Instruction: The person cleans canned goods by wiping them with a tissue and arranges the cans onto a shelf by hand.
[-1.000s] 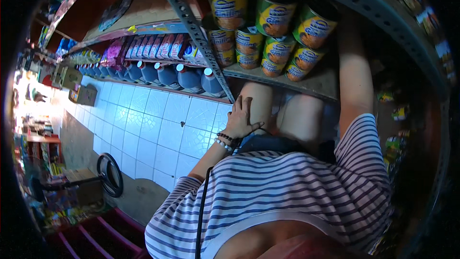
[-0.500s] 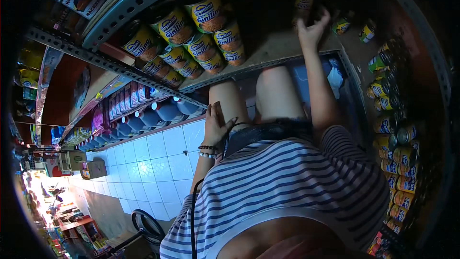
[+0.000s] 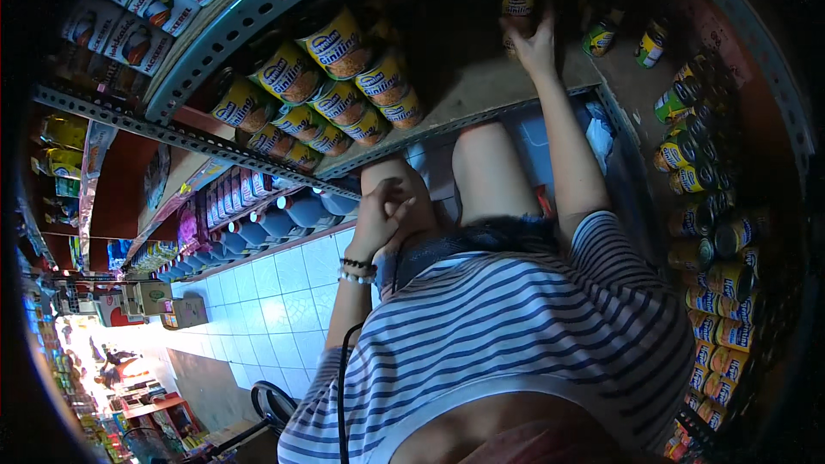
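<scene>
My right hand (image 3: 534, 45) reaches over the shelf in front of me. Its thumb and fingers are wrapped round a yellow-and-dark food can (image 3: 518, 4), which stands upright in shadow; its lower part is hidden by the hand, so I cannot tell whether a second can is beneath. Over my thigh, my left hand (image 3: 381, 219) holds nothing, its fingers loosely bent and apart, with beaded bracelets at the wrist. To the left of the can, stacked yellow cans (image 3: 337, 45) fill the shelf. Two small green-and-yellow cans (image 3: 599, 38) (image 3: 652, 45) stand to its right.
A perforated metal shelf edge (image 3: 481, 110) runs before my knees. Rows of cans (image 3: 722, 279) line the right side. White mackerel cans (image 3: 161, 4) sit on the upper left shelf, above blue jugs (image 3: 301, 210). A tiled floor (image 3: 275, 309) lies to my left.
My right hand has closed round the can, and both appear farther left. My left hand has lifted a little from the thigh, its fingers bending. The whole view has shifted slightly.
</scene>
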